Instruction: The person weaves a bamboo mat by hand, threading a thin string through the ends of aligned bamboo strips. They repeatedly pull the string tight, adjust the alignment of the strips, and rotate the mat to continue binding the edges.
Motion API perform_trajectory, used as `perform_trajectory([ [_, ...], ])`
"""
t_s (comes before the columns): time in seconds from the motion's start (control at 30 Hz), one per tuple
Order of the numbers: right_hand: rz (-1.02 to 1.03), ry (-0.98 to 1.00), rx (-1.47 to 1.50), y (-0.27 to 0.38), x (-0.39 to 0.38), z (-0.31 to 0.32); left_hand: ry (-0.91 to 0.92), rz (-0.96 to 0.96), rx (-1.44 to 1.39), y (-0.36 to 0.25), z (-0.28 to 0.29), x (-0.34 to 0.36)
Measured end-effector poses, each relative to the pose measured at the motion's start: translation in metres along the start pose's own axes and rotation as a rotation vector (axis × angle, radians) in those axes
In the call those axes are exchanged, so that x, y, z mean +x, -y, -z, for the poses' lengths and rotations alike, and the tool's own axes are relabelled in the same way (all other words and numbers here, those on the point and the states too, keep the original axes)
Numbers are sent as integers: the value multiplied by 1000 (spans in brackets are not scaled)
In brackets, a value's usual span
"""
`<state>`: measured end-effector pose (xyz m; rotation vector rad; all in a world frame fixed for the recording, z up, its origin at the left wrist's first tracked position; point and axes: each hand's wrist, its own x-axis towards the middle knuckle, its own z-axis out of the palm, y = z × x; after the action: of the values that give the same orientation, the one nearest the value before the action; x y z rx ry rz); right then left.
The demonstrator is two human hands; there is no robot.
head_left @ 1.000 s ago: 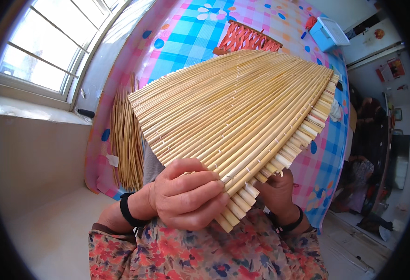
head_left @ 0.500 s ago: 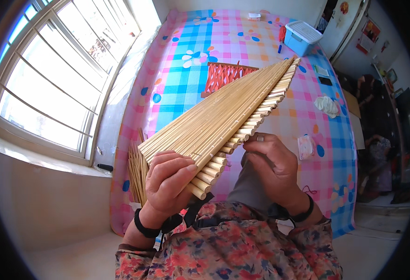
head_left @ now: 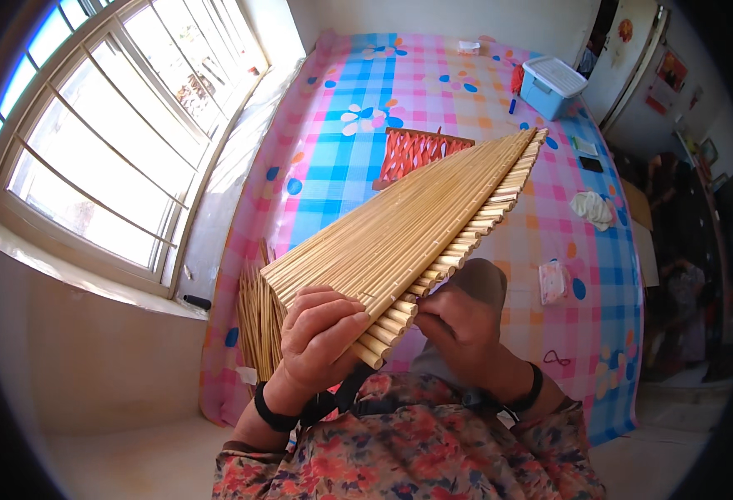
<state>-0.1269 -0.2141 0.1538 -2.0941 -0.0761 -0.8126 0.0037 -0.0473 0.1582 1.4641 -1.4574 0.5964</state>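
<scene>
A mat of pale yellow stalks (head_left: pixel 400 217), stitched together side by side, slants across the middle over my lap. Its far end is narrow, and cut stalk ends stick out in a stepped row along the right side. My left hand (head_left: pixel 320 332) is closed round the near end, fingers on top and thumb by the stitched edge. Close to the cut ends on the near right, my right hand (head_left: pixel 465 333) has its fingers pinched together. What they hold, if anything, is hidden by the hand and the mat's edge.
Loose thin stalks (head_left: pixel 258 321) lie left of the mat. Beyond it rests a red laced frame (head_left: pixel 412 154) on the checked sheet (head_left: pixel 333 158). Farther off stands a blue box with white lid (head_left: pixel 554 87). A white cloth (head_left: pixel 591 210) and small packet (head_left: pixel 553 283) lie right. The barred window (head_left: pixel 108 158) is left.
My right hand has moved nearer to me and left, along the cut ends. My left hand keeps its hold on the mat. The whole view has shifted slightly, and my knee shows more.
</scene>
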Motion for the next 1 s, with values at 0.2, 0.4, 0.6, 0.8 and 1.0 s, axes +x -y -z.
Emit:
perform_trajectory([
  [0.2,208,34,-228,-5,10,9,57,-1,6,-1,5,4],
  [0.4,190,148,-235,3,10,10,72,-7,-17,-2,7,-1],
  [0.6,229,128,-261,0,12,5,50,6,-22,0,6,-3],
  [0.8,209,84,-269,3,17,4,20,8,-19,-2,7,-5],
  [1.0,181,92,-246,4,7,-8,37,5,-44,3,10,-8],
])
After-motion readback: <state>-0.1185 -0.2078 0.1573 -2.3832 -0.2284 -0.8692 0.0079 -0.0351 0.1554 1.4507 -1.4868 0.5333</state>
